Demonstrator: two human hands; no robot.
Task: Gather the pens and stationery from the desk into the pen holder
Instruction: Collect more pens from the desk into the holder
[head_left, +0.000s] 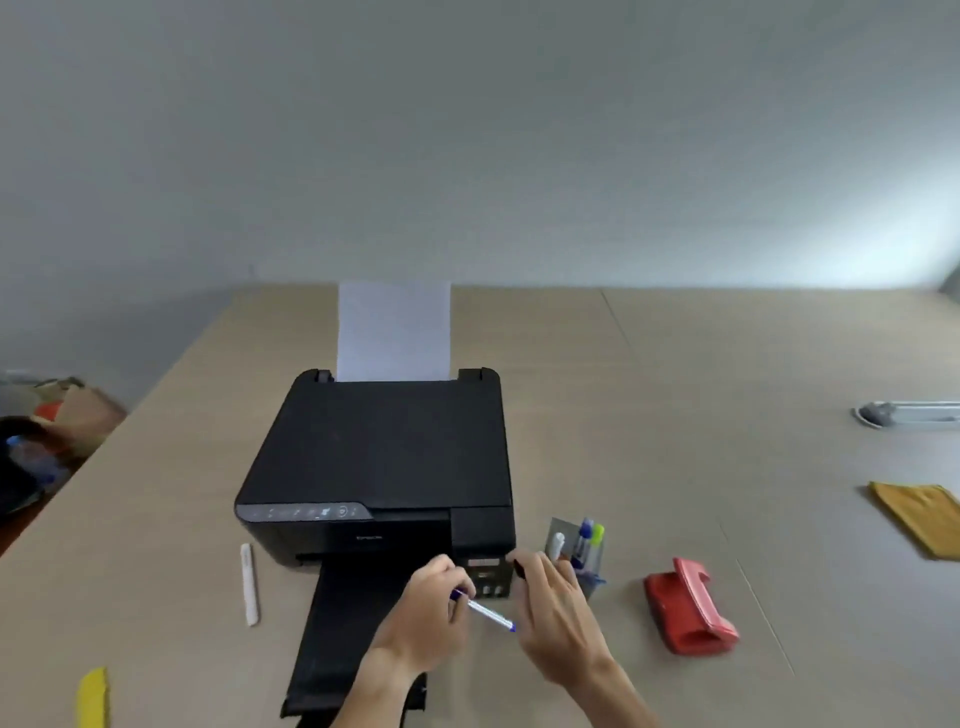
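A clear pen holder (592, 564) stands on the desk just right of the printer, with a white pen, a blue pen and a yellow-green highlighter upright in it. My left hand (434, 613) grips a blue-and-white pen (485, 612) that points right, toward my right hand. My right hand (553, 608) is beside the holder and pinches a small black object (518, 567) at its fingertips; what it is I cannot tell. A white pen (249, 583) lies on the desk left of the printer. A yellow item (93, 696) lies at the near left edge.
A black printer (379, 467) with paper (393, 332) in its rear feed and its output tray (343, 639) extended fills the middle of the desk. A red hole punch (691, 605) sits right of the holder. A yellow cloth (922, 517) lies far right.
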